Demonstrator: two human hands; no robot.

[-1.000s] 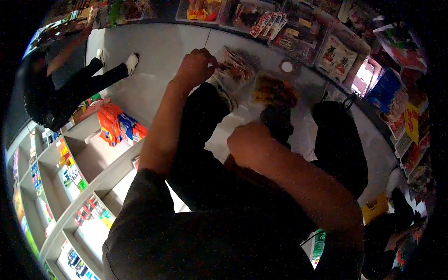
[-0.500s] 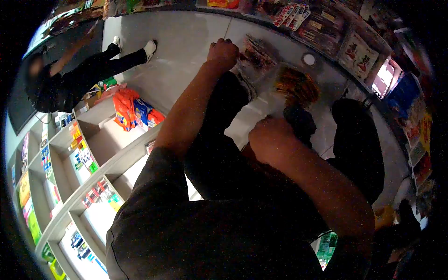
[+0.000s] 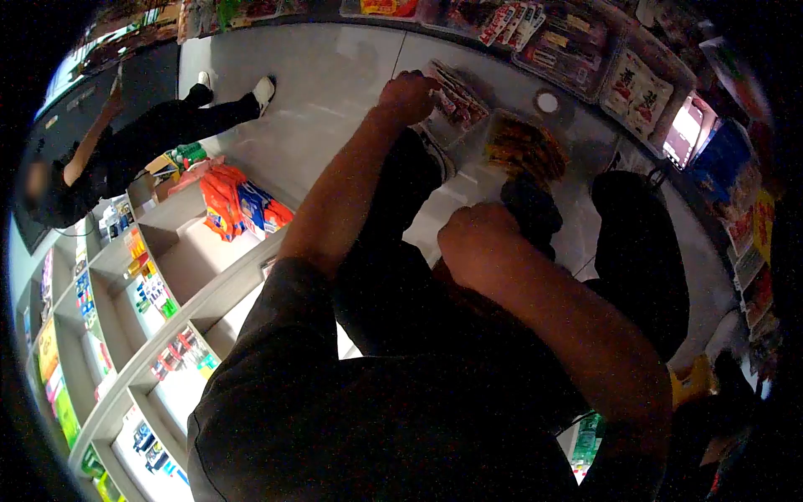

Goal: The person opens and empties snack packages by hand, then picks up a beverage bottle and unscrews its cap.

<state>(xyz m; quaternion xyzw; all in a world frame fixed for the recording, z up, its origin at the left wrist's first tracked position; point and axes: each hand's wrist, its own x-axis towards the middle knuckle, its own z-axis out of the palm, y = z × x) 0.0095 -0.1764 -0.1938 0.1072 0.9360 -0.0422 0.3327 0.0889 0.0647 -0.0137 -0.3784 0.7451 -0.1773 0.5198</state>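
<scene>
Fingers, left hand: curled at the left edge of a clear pack of packets; whether they pinch its rim or only rest beside it, I cannot tell.
Fingers, right hand: folded under, knuckles up, above the lap; the tips are hidden, so I cannot tell whether anything is in them.
Clear pack: on the pale floor, immediately to the right of the left fingertips; its long axis seems to slant from far left to near right, so the fingers meet it at the side rather than at the near end.
Nearer hand: the left, by far; the right sits closer to the body, with a gap to that pack.
Orange-and-yellow pack: just right of the clear one, farther out than the right hand.
Dark bundle: between that pack and the right hand; too dark to identify.
White disc: on the floor, just beyond the orange-and-yellow pack.
Plastic bins: along the far side, holding more packets.
Lit screen: at the far right.
Partitioned shelving: left, carrying an orange-and-blue bag.
Another person: far left, in white shoes.
</scene>
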